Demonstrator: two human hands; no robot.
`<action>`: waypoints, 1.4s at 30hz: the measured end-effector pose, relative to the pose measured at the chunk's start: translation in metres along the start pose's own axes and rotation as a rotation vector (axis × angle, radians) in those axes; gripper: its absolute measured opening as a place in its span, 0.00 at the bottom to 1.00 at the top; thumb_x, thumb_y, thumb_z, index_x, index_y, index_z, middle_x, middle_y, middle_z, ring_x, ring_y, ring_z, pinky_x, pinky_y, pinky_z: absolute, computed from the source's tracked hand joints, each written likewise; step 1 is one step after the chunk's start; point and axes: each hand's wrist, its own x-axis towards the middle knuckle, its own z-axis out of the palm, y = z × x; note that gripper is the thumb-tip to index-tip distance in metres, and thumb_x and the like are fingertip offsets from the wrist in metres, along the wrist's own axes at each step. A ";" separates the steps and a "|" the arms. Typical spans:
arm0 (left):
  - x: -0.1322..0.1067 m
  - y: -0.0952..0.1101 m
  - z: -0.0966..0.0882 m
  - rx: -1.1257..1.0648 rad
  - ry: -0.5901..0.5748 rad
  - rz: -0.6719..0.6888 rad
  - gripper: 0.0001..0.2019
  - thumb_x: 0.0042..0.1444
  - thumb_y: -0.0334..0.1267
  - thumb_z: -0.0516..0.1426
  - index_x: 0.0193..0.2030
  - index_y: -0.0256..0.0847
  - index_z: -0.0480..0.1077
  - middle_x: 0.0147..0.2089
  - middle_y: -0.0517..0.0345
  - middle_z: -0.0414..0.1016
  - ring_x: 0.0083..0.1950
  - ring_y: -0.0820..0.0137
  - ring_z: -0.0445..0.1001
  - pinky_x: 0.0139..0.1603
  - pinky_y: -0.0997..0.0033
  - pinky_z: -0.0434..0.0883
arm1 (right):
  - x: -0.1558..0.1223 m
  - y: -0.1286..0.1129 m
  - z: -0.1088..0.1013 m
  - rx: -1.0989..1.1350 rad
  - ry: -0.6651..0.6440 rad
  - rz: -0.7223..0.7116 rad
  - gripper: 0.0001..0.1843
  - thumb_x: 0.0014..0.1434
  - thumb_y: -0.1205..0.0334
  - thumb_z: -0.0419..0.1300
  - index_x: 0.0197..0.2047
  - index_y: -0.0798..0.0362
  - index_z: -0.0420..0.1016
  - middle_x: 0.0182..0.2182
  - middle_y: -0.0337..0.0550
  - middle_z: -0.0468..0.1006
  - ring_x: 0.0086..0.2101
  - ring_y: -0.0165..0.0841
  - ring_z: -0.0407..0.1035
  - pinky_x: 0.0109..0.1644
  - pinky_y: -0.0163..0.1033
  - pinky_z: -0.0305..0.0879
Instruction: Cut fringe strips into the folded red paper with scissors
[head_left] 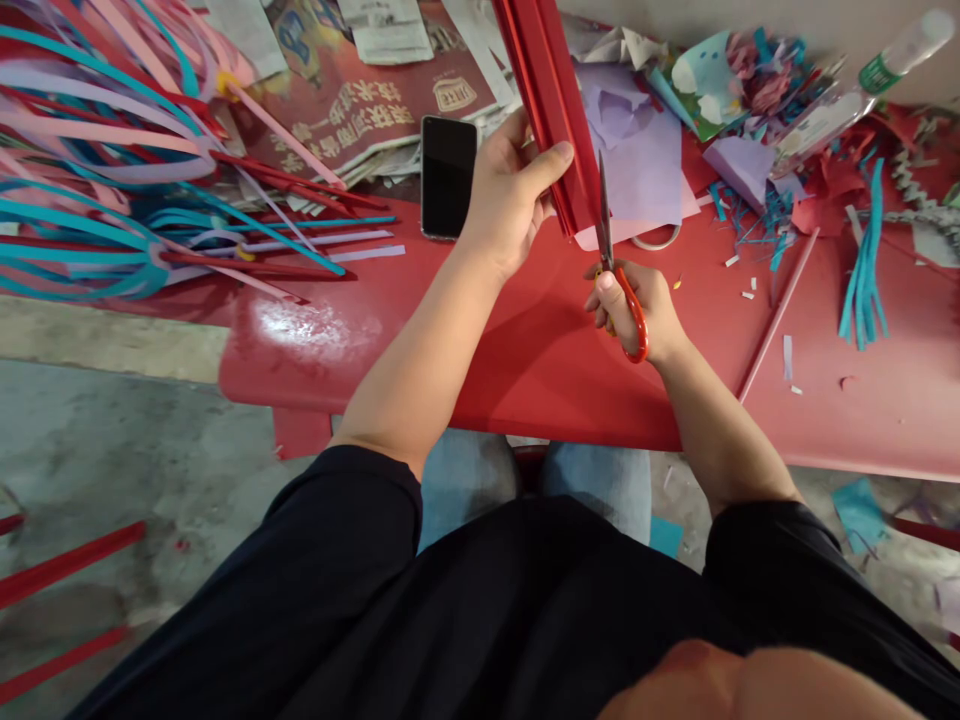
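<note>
My left hand (514, 185) grips a long strip of folded red paper (551, 85) near its lower end, thumb across the front. The paper slants upward, and its top runs out of the frame. In my right hand (637, 305) is a pair of scissors (637, 335) with orange-red handles, my thumb in one loop. Their blades point up along the paper's right edge; whether they touch it I cannot tell. Sheets of purple paper (637, 160) lie behind the blades. Left of my left hand a black phone (448, 178) rests on the red table (360, 350).
Bundles of pink, blue, lilac and red paper strips (97, 140) cover the left side. Newspaper (360, 110) lies at the back. To the right are a clear plastic bottle (832, 110), a fringed blue paper piece (866, 265), a thin pink stick (780, 315) and scattered scraps.
</note>
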 end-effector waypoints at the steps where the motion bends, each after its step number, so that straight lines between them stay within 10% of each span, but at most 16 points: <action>1: 0.000 0.000 0.000 -0.012 -0.013 0.018 0.07 0.59 0.44 0.71 0.43 0.58 0.80 0.44 0.63 0.82 0.53 0.58 0.82 0.50 0.57 0.83 | 0.000 0.000 0.000 -0.007 -0.003 -0.002 0.30 0.72 0.28 0.60 0.40 0.49 0.76 0.29 0.41 0.80 0.25 0.30 0.72 0.26 0.39 0.65; 14: 0.001 -0.002 -0.002 0.088 0.128 -0.069 0.27 0.52 0.52 0.71 0.58 0.71 0.72 0.52 0.71 0.86 0.65 0.51 0.82 0.50 0.53 0.84 | 0.000 -0.011 0.000 -0.092 0.024 0.047 0.35 0.70 0.24 0.59 0.34 0.50 0.74 0.21 0.39 0.74 0.19 0.30 0.68 0.22 0.39 0.61; 20: 0.011 -0.009 -0.012 0.205 0.020 -0.202 0.59 0.49 0.55 0.68 0.83 0.84 0.40 0.59 0.78 0.85 0.77 0.49 0.73 0.48 0.47 0.84 | -0.001 -0.014 0.001 -0.077 0.026 0.102 0.35 0.68 0.24 0.60 0.35 0.51 0.76 0.21 0.38 0.75 0.18 0.29 0.68 0.22 0.38 0.61; 28: 0.012 -0.012 -0.012 0.186 0.066 -0.030 0.35 0.51 0.48 0.68 0.67 0.69 0.66 0.60 0.72 0.84 0.62 0.54 0.83 0.41 0.55 0.83 | 0.000 -0.015 -0.001 -0.121 0.037 0.113 0.36 0.67 0.24 0.61 0.29 0.50 0.72 0.19 0.38 0.74 0.17 0.29 0.68 0.22 0.37 0.61; 42: 0.014 -0.020 -0.012 0.073 0.097 -0.066 0.26 0.61 0.38 0.64 0.64 0.59 0.67 0.54 0.64 0.85 0.65 0.55 0.83 0.47 0.55 0.84 | -0.001 -0.005 0.002 0.027 -0.050 0.096 0.34 0.61 0.23 0.67 0.39 0.50 0.75 0.28 0.41 0.80 0.25 0.33 0.78 0.27 0.38 0.73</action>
